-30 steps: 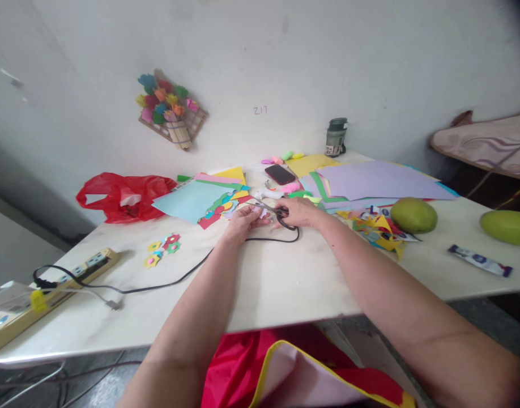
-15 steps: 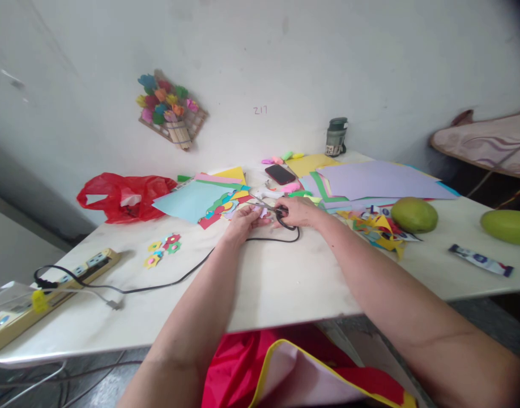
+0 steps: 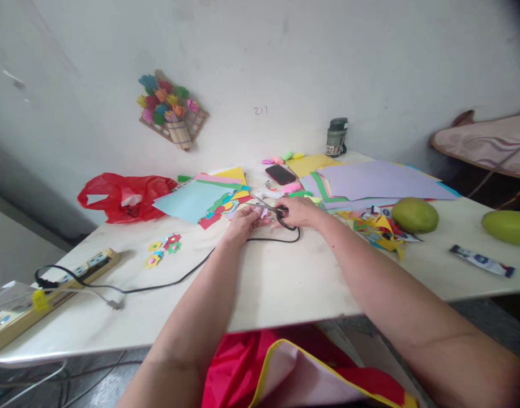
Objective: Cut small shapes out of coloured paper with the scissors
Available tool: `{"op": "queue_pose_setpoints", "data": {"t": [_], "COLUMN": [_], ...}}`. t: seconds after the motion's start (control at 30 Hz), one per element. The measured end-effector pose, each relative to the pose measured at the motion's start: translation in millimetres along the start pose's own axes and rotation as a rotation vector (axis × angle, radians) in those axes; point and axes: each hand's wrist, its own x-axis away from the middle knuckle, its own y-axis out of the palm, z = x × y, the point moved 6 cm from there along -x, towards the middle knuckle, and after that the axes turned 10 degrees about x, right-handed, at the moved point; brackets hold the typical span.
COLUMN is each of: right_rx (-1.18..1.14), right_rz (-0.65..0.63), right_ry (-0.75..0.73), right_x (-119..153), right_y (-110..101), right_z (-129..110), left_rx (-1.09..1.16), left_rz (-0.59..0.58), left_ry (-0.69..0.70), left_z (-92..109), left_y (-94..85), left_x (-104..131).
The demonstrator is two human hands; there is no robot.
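My left hand (image 3: pixel 245 221) pinches a small piece of light purple paper (image 3: pixel 263 211) above the middle of the table. My right hand (image 3: pixel 297 212) is closed on the black-handled scissors (image 3: pixel 280 213), whose blades point left and lie at the paper. Just behind my left hand are cut paper shapes in several colours (image 3: pixel 220 211), beside a light blue sheet (image 3: pixel 192 199). Small paper flowers (image 3: pixel 173 243) lie on the left of the table.
A black cable runs from the power strip (image 3: pixel 96 266) past my hands. Behind them lie a phone (image 3: pixel 280 174) and a purple sheet (image 3: pixel 379 180). Paper scraps (image 3: pixel 383 232), two green fruits (image 3: pixel 414 215) and a tube (image 3: pixel 481 261) are at right; a red bag (image 3: pixel 124 195) is at left.
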Motion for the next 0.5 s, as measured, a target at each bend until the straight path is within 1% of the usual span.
{"op": "queue_pose_setpoints", "data": {"t": [0.23, 0.5], "right_rx": [-0.010, -0.014], "right_rz": [-0.014, -0.015], "right_ry": [0.010, 0.002], "right_x": [0.9, 0.6], "right_y": [-1.9, -1.3], "right_z": [-0.8, -1.5], "left_rx": [-0.009, -0.017], "left_rz": [0.002, 0.026], "left_ry": [-0.021, 0.017], "left_z": [-2.0, -1.2], "left_y": [-1.8, -3.4], "left_x": [0.9, -2.3]}}
